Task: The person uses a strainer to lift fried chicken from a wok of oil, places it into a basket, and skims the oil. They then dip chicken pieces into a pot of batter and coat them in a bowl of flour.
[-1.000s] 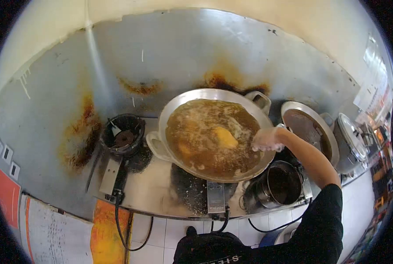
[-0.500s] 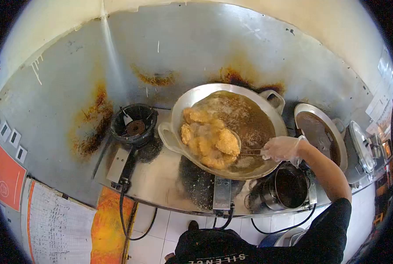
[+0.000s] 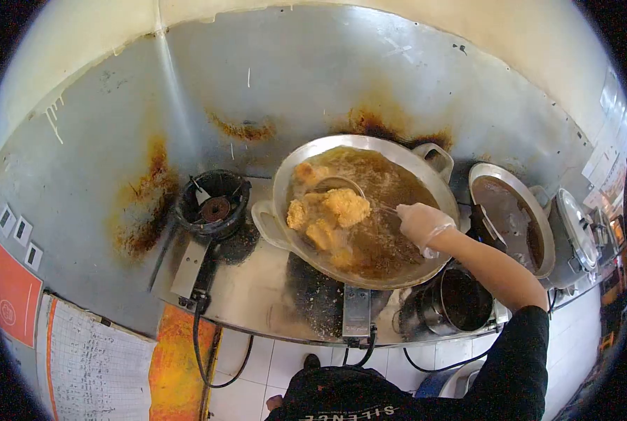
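Observation:
My right hand [image 3: 426, 226], in a clear plastic glove, is closed around the handle of a wire skimmer [image 3: 360, 185]. The skimmer's round head sits over the left half of a large two-handled wok [image 3: 266, 223] of bubbling oil. Golden fried chicken pieces [image 3: 346, 206] lie in and around the skimmer, with more floating at the wok's left side. Low by my body, only a small bit of my left hand [image 3: 275, 402] shows; its fingers cannot be made out.
Left of the wok is a bare black gas burner [image 3: 215, 205]. At the right are a second pan [image 3: 476, 175] of dark oil, a lidded pot [image 3: 572, 235] and a dark-filled metal pot [image 3: 434, 309] near the counter's front. Black hoses [image 3: 195, 344] hang below the front edge.
My right hand and the skimmer have moved left and slightly up across the wok. The chicken pieces have shifted and spread, and the skimmer's rim now shows above them.

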Demonstrator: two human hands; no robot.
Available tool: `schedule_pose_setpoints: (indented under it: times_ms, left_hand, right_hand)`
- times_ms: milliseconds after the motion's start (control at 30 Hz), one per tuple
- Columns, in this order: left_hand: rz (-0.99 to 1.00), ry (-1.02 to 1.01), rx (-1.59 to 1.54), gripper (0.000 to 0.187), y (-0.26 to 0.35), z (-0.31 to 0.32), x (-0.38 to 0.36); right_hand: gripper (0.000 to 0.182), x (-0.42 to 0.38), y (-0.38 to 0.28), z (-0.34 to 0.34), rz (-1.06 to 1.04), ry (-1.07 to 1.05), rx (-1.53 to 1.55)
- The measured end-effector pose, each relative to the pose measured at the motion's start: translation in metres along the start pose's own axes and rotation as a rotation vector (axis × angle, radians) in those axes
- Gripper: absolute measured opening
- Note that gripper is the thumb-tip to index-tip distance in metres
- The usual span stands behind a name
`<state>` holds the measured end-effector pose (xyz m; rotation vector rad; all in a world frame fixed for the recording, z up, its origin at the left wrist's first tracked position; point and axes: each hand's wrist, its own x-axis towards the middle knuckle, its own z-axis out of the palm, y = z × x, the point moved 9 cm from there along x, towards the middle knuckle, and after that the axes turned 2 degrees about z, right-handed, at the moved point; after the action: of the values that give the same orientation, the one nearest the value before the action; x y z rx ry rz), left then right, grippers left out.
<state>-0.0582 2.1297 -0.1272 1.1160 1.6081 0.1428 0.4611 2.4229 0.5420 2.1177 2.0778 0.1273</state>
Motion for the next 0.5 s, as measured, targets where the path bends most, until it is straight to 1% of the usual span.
schedule_pose_setpoints:
  times_ms: [100, 300, 400, 500]
  left_hand:
    - [0.001, 0.012, -0.009, 0.018, -0.006, -0.002, 0.001]
    - [-0.007, 0.014, -0.017, 0.018, -0.009, -0.005, -0.005]
    - [-0.017, 0.003, -0.005, 0.018, -0.012, -0.006, -0.005]
    - [-0.014, -0.001, 0.003, 0.017, -0.012, -0.009, -0.003]
  right_hand:
    - [0.023, 0.016, 0.007, -0.007, 0.207, 0.007, 0.046]
    - [0.039, 0.032, 0.025, 0.01, 0.176, 0.18, -0.293]
    - [0.042, 0.03, 0.036, 0.008, 0.238, 0.137, -0.347]
    - [0.044, 0.03, 0.064, 0.017, 0.327, 0.122, -0.251]
